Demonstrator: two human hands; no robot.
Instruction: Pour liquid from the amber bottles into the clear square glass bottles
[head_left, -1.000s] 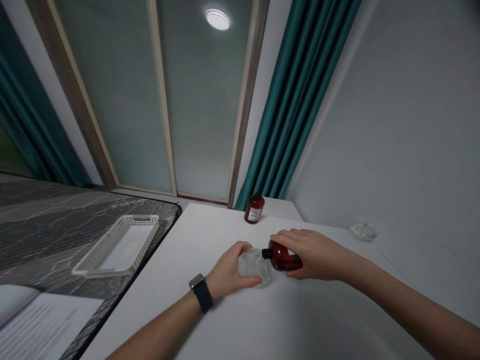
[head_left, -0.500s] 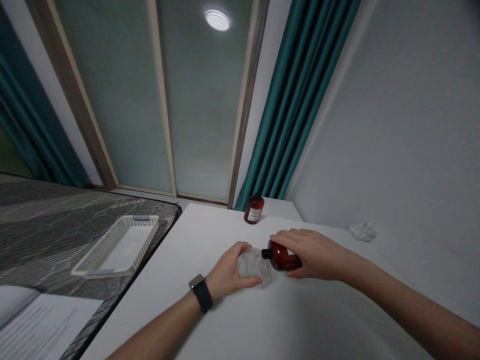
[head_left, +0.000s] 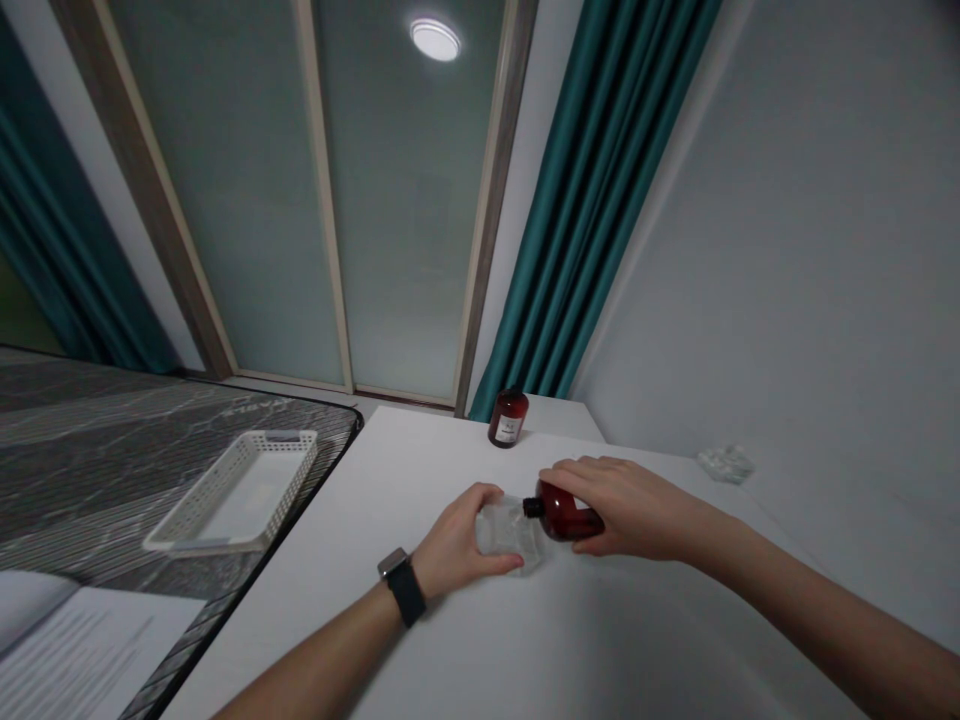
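Currently, your right hand grips a tipped reddish-brown bottle; your left hand's fingers clasp a clear container.

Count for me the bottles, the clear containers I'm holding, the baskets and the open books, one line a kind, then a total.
Bottles: 2 (tilted bottle in the right hand; standing bottle)
Clear containers held: 1 (clear container in the left hand)
Baskets: 1 (white basket)
Open books: 1 (open book, partly out of view)
Total: 5
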